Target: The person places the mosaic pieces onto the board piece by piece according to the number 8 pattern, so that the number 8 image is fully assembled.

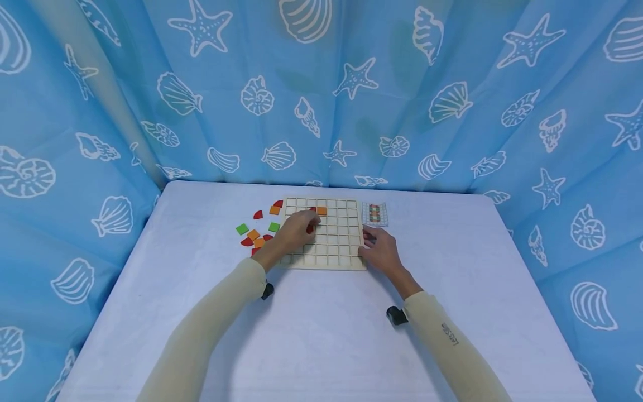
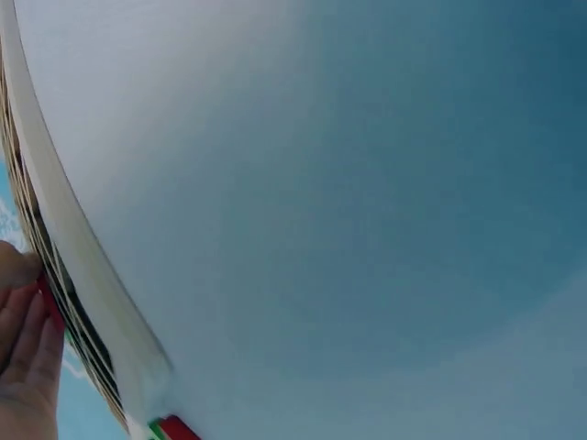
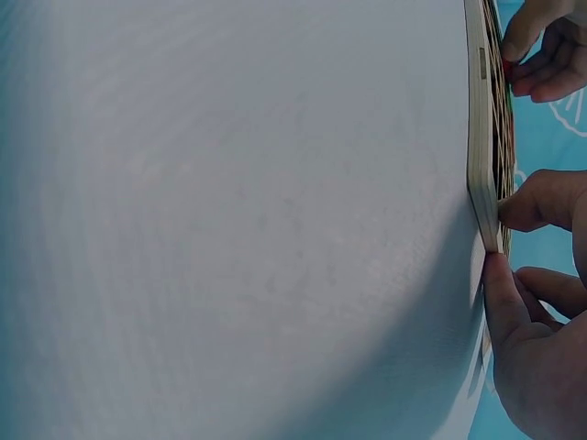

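Observation:
A pale wooden grid board lies on the table. My left hand is over its left half, its thumb and fingertips pinching a red piece close over the squares. Just beyond those fingers, an orange square tile sits in the grid, and beside it a red piece shows partly behind the hand. At the board's right edge my right hand grips the rim; in the right wrist view its thumb lies on top and a finger against the side.
Left of the board lie loose tiles: several red quarter-round pieces, several orange squares and green squares. A small pattern card lies beyond the right hand. A white cloth covers the table, with a blue curtain behind.

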Demonstrator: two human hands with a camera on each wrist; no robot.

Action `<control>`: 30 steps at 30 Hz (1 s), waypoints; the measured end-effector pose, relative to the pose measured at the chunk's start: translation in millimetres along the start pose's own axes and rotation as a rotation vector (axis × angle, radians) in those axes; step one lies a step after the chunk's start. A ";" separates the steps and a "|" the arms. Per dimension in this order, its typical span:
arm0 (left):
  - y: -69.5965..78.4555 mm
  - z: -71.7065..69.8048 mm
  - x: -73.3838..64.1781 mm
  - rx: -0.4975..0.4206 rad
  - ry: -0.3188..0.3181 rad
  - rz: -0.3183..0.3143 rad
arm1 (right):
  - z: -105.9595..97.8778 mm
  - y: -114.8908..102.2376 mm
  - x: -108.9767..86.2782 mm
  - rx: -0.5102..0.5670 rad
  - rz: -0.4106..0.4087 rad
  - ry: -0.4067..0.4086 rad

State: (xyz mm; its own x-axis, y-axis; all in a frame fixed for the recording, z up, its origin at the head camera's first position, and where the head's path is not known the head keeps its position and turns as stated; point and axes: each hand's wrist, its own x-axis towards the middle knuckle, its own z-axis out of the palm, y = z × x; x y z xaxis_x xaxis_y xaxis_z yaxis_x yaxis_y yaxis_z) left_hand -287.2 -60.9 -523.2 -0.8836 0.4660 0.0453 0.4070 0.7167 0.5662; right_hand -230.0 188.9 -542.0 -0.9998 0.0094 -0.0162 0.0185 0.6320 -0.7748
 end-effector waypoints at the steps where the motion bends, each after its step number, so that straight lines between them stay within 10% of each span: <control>1: -1.4 -0.6 -0.8 0.005 -0.006 0.010 | -0.1 0.0 -0.2 0.001 0.000 -0.001; 30: -6.5 -2.9 1.6 0.091 -0.025 0.064 | -0.3 -2.5 -1.3 0.009 -0.007 0.011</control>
State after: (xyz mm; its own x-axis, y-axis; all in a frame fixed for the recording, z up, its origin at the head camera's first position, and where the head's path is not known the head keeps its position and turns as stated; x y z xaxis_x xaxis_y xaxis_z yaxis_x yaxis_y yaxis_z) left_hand -292.0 -66.3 -524.3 -0.8498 0.5239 0.0579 0.4826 0.7290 0.4854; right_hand -228.8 187.5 -539.8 -0.9999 0.0135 -0.0035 0.0112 0.6252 -0.7804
